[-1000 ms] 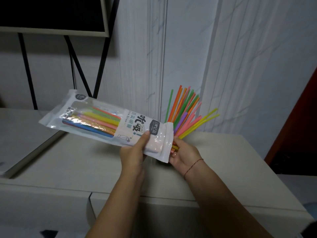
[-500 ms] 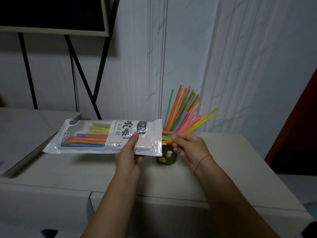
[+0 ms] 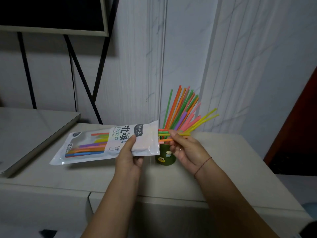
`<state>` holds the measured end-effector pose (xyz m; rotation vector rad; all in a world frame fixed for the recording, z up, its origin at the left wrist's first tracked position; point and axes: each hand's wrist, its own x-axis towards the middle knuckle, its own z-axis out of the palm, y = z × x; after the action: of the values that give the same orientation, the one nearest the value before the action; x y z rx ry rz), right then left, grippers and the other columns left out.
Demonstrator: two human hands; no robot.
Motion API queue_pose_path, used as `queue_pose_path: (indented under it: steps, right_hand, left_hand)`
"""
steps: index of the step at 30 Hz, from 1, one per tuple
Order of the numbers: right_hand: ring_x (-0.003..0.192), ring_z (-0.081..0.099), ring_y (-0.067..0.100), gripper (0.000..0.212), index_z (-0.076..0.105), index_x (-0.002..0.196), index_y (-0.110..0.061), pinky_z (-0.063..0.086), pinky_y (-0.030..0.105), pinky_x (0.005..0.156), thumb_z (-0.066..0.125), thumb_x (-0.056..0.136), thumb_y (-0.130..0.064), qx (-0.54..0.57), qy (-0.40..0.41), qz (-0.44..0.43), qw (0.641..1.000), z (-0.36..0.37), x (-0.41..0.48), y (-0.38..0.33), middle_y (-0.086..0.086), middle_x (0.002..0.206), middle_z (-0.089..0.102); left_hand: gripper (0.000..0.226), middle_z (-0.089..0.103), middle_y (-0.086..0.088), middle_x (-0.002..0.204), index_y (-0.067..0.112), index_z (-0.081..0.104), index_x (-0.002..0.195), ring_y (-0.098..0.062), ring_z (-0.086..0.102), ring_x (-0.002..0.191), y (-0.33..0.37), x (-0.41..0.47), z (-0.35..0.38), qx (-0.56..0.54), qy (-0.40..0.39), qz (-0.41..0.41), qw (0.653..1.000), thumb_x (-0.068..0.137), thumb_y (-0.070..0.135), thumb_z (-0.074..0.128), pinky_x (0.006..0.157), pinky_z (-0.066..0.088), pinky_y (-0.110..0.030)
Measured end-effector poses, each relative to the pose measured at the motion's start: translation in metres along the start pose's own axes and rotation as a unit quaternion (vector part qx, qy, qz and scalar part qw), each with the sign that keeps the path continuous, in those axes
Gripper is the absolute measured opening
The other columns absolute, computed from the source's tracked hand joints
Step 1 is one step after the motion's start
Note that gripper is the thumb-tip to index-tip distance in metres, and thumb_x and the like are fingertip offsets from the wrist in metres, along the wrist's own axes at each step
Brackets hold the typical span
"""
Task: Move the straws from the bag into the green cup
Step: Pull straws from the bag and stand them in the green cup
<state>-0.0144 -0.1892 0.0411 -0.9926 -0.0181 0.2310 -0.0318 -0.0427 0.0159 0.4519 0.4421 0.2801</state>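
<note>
Gripping the plastic bag near its open end, the left hand held it roughly level above the pale surface, thumb on top and fingers curled beneath. The right hand pinched a few straws, orange, yellow and green, whose ends stuck out of the bag's mouth. More coloured ones lay inside, showing through the clear window. Just below those pinching fingers the green cup stood upright toward the surface's back edge, a fan of straws leaning out of it toward the right.
</note>
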Motion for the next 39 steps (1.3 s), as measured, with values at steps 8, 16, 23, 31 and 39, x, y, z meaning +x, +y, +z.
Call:
queue_pose_path:
  steps: [8,16,23,31,39]
  right_hand:
    - [0.046,0.056,0.006,0.003,0.062,0.090,-0.006,0.048,0.015,0.043,0.059,0.087,-0.004,0.037,0.032,0.002,0.999,0.003,0.004,0.005,0.005,0.066,0.062]
    - [0.044,0.053,0.004,0.008,0.061,0.091,-0.006,0.043,0.014,0.041,0.054,0.090,-0.002,0.092,0.018,-0.007,0.996,0.012,0.004,0.006,0.004,0.067,0.061]
    - [0.043,0.051,0.005,0.010,0.062,0.094,0.000,0.046,0.016,0.043,0.056,0.090,-0.007,-0.010,0.041,-0.092,0.995,0.004,0.004,-0.004,0.004,0.059,0.056]
    - [0.043,0.057,0.005,0.015,0.061,0.083,-0.002,0.049,0.014,0.046,0.051,0.093,-0.008,-0.019,0.025,-0.079,0.996,-0.004,-0.004,-0.017,0.001,0.053,0.061]
    - [0.049,0.055,0.005,0.009,0.062,0.095,0.001,0.049,0.015,0.048,0.057,0.088,-0.002,-0.008,0.012,-0.059,0.998,0.011,0.002,0.008,0.004,0.065,0.060]
  left_hand:
    - [0.046,0.072,-0.005,0.098,0.017,0.056,0.121,-0.020,0.071,0.085,0.001,-0.001,-0.001,-0.009,-0.008,-0.002,1.000,0.081,0.000,0.070,0.064,0.061,-0.039]
    - [0.027,0.072,-0.007,0.099,0.017,0.059,0.099,-0.022,0.070,0.089,-0.001,-0.004,0.002,0.007,-0.021,-0.026,0.999,0.081,-0.001,0.069,0.067,0.057,-0.045]
    - [0.031,0.075,-0.007,0.093,0.016,0.057,0.105,-0.021,0.074,0.080,0.002,-0.002,-0.001,-0.018,-0.026,-0.019,0.999,0.081,0.002,0.071,0.067,0.059,-0.045]
    - [0.038,0.072,-0.005,0.093,0.015,0.055,0.117,-0.018,0.070,0.079,0.003,0.001,-0.003,-0.021,-0.008,-0.003,1.000,0.084,0.002,0.067,0.056,0.060,-0.036]
    - [0.036,0.071,-0.008,0.098,0.015,0.057,0.109,-0.023,0.070,0.086,-0.007,-0.007,0.002,-0.006,-0.003,-0.027,1.000,0.080,-0.002,0.069,0.065,0.058,-0.045]
